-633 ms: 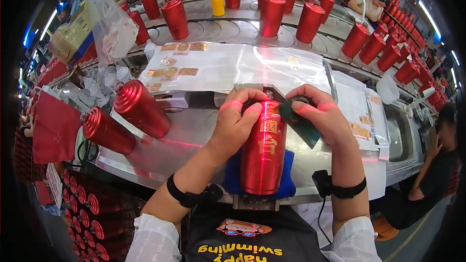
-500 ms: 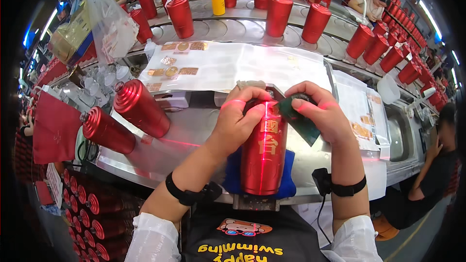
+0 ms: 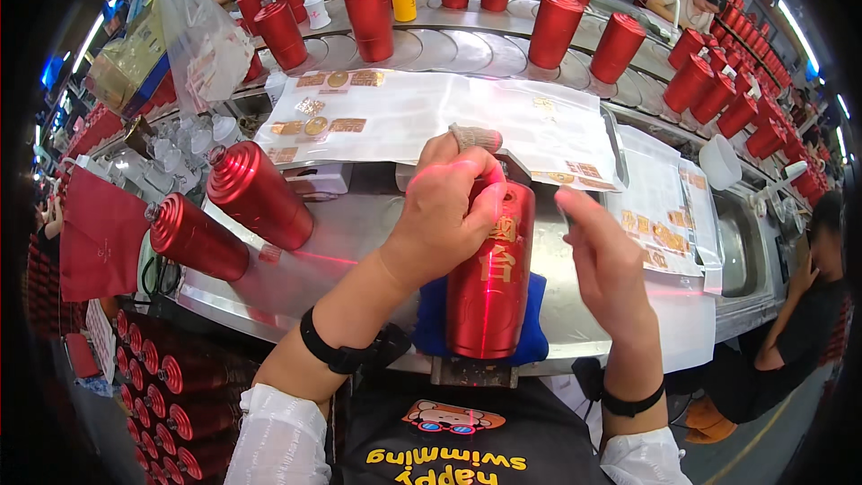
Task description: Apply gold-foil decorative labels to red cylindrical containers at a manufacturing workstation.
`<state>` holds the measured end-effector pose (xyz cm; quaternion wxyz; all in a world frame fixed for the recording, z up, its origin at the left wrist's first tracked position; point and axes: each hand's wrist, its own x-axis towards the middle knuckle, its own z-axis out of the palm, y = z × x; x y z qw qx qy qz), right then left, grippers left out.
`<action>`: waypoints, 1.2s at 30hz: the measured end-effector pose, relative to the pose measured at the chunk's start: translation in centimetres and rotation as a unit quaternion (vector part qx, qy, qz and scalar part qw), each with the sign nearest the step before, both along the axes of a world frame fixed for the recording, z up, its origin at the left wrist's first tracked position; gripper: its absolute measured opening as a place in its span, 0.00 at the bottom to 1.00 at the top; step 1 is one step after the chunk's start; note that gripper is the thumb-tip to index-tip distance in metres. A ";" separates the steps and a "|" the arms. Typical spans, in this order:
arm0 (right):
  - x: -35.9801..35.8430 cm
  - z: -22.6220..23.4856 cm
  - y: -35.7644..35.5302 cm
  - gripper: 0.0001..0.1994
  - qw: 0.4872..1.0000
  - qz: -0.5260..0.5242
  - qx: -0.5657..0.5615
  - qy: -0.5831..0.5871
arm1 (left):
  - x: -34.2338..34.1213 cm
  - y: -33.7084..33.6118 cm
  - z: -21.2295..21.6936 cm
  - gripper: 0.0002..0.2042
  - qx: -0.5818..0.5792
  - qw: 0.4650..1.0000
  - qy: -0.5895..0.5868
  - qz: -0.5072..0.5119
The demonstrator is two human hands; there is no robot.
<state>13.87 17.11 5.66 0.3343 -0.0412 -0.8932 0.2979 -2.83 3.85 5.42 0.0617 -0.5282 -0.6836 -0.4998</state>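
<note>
A red metallic bottle [image 3: 485,319] with gold characters lies in front of me on a blue cloth [image 3: 533,332], its neck pointing away. A red light line runs along it. My left hand [image 3: 449,207] is over the bottle's neck end, thumb and forefinger pinched together; what is between them is too small to make out. A fabric finger sleeve [image 3: 476,136] covers one of its fingertips. To the right of the bottle, apart from it, my right hand [image 3: 611,260] is closed on the flat green piece, of which only a thin edge [image 3: 565,216] shows at the fingertips.
White backing sheets [image 3: 404,126] with gold stickers [image 3: 338,79] lie beyond my hands, and another sheet [image 3: 642,180] at the right. Two red bottles [image 3: 260,193] lean at the left. Beyond, a curved conveyor [image 3: 422,49] carries more bottles. A sink [image 3: 741,260] is at far right.
My right hand has moved off the bottle to the right and nearer me, turning the green piece edge-on. My left hand has shifted slightly. Bottles on the conveyor have moved.
</note>
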 end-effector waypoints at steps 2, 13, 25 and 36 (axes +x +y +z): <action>0.6 0.0 -0.9 0.23 0.999 -0.005 0.035 -0.035 | 0.1 0.1 0.1 0.04 0.011 0.999 0.035 0.009; 0.4 -1.0 -2.6 0.33 0.988 -0.009 0.122 -0.092 | 0.5 0.6 0.1 0.06 0.009 0.982 0.172 0.077; 0.4 -1.4 -2.5 0.31 0.990 -0.003 0.123 -0.072 | 1.7 -1.0 -3.1 0.18 0.063 0.996 -0.034 0.058; 0.7 -1.2 -1.4 0.31 0.990 -0.010 0.121 -0.067 | 1.6 -2.7 -2.8 0.23 0.082 0.988 0.124 -0.038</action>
